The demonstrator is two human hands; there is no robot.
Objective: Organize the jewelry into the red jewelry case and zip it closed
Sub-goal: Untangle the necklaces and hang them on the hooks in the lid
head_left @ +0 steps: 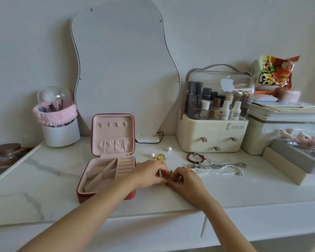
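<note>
On the white marbled surface (44, 179) the red jewelry case (107, 160) lies open, lid upright, compartments bare. Just right of it, the left hand (149, 172) and right hand (185, 179) meet, fingers curled, pinching a small dark-and-gold jewelry piece (169, 177). Farther right lie a pearl necklace (218, 173) and red bead bracelet (194, 158); behind the hands, a gold brooch (159, 157).

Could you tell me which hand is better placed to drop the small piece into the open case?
Probably the left hand: it lies right beside the red jewelry case, while the right hand sits farther off, nearer the pearl necklace.
</note>
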